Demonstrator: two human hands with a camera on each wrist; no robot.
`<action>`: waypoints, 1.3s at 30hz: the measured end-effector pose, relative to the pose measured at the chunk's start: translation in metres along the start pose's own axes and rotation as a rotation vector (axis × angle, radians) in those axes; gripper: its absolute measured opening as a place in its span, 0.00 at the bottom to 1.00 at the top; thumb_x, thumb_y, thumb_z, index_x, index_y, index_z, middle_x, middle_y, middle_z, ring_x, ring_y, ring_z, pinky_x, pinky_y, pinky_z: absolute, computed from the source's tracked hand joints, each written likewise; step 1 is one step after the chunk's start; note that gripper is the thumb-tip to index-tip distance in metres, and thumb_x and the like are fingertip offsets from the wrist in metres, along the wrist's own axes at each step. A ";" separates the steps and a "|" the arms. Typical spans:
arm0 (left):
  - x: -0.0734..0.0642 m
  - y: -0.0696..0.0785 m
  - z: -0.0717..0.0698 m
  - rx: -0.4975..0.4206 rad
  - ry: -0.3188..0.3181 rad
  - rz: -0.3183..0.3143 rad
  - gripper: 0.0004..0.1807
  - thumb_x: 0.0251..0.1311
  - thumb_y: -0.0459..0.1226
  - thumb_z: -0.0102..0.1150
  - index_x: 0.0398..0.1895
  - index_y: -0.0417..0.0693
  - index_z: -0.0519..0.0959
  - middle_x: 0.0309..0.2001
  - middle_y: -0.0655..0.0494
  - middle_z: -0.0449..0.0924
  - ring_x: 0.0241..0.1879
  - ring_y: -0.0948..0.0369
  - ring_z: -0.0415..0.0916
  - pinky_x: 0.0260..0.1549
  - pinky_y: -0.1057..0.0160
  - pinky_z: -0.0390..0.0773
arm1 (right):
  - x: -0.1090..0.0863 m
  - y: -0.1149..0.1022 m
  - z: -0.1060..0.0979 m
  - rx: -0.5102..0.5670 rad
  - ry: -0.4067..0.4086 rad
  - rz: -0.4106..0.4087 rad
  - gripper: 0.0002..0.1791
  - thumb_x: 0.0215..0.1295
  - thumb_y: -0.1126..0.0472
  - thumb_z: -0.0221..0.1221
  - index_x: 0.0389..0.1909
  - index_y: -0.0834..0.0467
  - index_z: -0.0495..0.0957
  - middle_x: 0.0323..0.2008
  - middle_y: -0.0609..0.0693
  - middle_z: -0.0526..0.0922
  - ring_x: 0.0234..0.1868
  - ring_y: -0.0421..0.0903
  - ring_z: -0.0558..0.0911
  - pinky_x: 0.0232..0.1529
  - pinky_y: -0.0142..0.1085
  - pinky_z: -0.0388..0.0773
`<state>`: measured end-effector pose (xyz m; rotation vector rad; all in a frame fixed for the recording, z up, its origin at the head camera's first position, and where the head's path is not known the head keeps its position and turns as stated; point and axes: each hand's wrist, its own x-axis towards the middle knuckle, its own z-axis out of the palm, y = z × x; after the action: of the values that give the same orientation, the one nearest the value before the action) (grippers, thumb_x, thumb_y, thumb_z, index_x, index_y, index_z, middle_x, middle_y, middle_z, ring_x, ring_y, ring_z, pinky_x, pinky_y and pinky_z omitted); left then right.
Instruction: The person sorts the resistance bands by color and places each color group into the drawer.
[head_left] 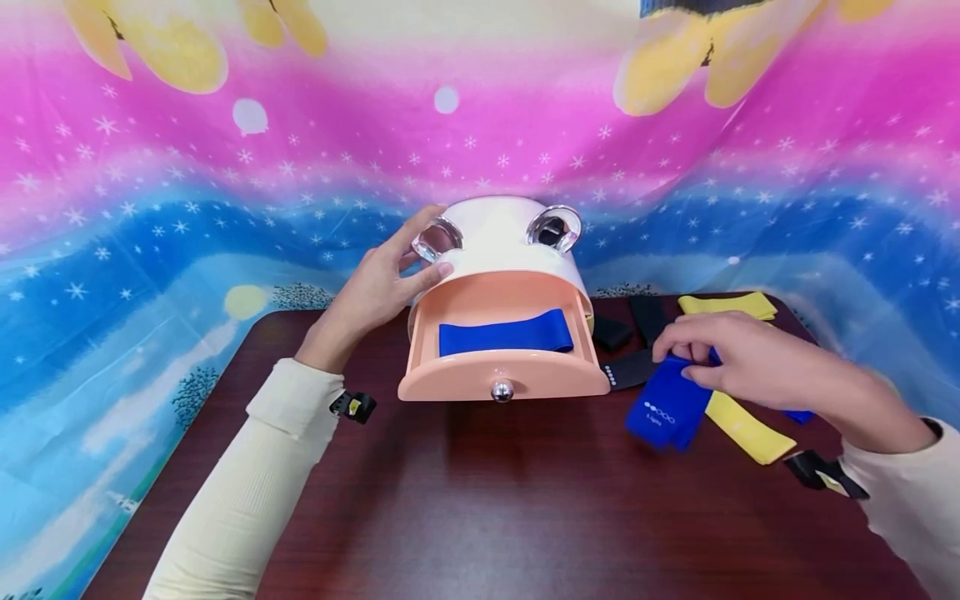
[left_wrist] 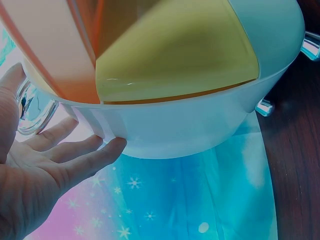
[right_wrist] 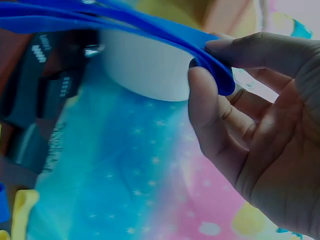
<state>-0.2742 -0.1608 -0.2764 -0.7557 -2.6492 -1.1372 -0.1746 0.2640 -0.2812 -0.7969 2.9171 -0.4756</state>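
Observation:
A white box (head_left: 498, 225) with clear ear-shaped handles stands on the table, its peach drawer (head_left: 495, 377) pulled out. Inside the drawer lies a blue resistance band (head_left: 504, 333). My left hand (head_left: 382, 275) rests on the box's left side by one ear; in the left wrist view its extended fingers (left_wrist: 90, 165) touch the white wall. To the right of the drawer, my right hand (head_left: 742, 354) pinches another blue resistance band (head_left: 663, 408) between thumb and forefinger, above the table. The right wrist view shows this band folded in layers.
Yellow bands (head_left: 750, 429) and black bands (head_left: 630, 369) lie on the dark wooden table (head_left: 480, 517) at the right, beside the box. Part of another blue band (head_left: 798, 415) shows beneath my right hand. A colourful printed cloth (head_left: 360, 158) hangs behind the table.

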 end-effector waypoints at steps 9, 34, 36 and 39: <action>0.000 -0.001 0.000 -0.017 0.004 0.004 0.42 0.72 0.47 0.64 0.82 0.81 0.54 0.62 0.51 0.77 0.71 0.48 0.74 0.75 0.47 0.69 | 0.001 -0.027 -0.044 0.026 0.068 0.080 0.21 0.66 0.68 0.69 0.58 0.48 0.82 0.49 0.52 0.86 0.34 0.39 0.83 0.28 0.31 0.82; 0.000 0.000 -0.002 -0.011 -0.006 -0.009 0.42 0.72 0.49 0.64 0.82 0.85 0.54 0.67 0.50 0.74 0.73 0.41 0.71 0.73 0.43 0.72 | 0.045 -0.096 -0.103 0.239 0.310 -0.002 0.15 0.75 0.60 0.61 0.59 0.48 0.81 0.50 0.52 0.79 0.31 0.47 0.90 0.32 0.32 0.87; 0.000 0.000 -0.002 -0.016 -0.003 -0.005 0.42 0.72 0.49 0.64 0.82 0.84 0.54 0.65 0.51 0.75 0.73 0.42 0.72 0.73 0.44 0.71 | 0.051 -0.107 -0.101 0.279 0.299 -0.002 0.15 0.75 0.60 0.61 0.59 0.50 0.81 0.49 0.53 0.79 0.33 0.49 0.90 0.31 0.36 0.89; 0.000 0.000 -0.001 -0.015 -0.001 -0.006 0.42 0.72 0.49 0.64 0.82 0.84 0.54 0.62 0.52 0.76 0.71 0.44 0.74 0.74 0.45 0.70 | 0.060 -0.123 -0.097 0.311 0.287 0.000 0.15 0.75 0.62 0.61 0.59 0.53 0.81 0.48 0.55 0.79 0.33 0.51 0.90 0.31 0.37 0.89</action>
<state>-0.2744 -0.1615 -0.2756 -0.7521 -2.6478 -1.1603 -0.1825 0.1595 -0.1505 -0.7365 2.9751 -1.0942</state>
